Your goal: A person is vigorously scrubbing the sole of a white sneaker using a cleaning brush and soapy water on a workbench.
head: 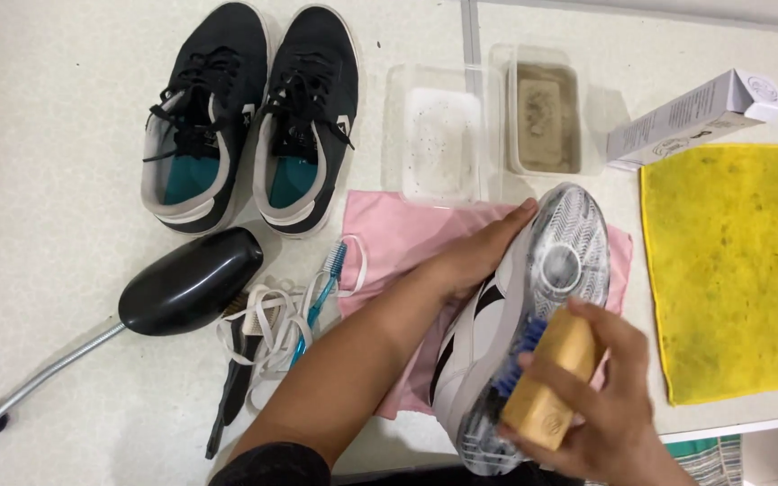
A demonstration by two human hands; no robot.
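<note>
A white sneaker with dark stripes lies on its side on a pink cloth, its grey patterned sole turned up. The left hand reaches across and presses flat against the shoe's upper, fingers stretched out along it rather than curled, steadying it. The right hand has its fingers closed around a wooden brush with blue bristles, which meet the edge of the sole near the heel.

The sole looks wet and foamy, so the shoe could slide under the flat left hand if the brush pushes hard; suds may also spatter onto the yellow cloth just to the right. The shoe sits close to the table's near edge, and a slip could send it off.

Beyond the cloth stand two clear tubs, one with murky water. A pair of black sneakers, a black shoe tree, loose white laces, a blue toothbrush and a pale box lie around.

The shoe's toe, its far side and the right palm are hidden. What the dark tool beneath the laces is, I cannot tell.
</note>
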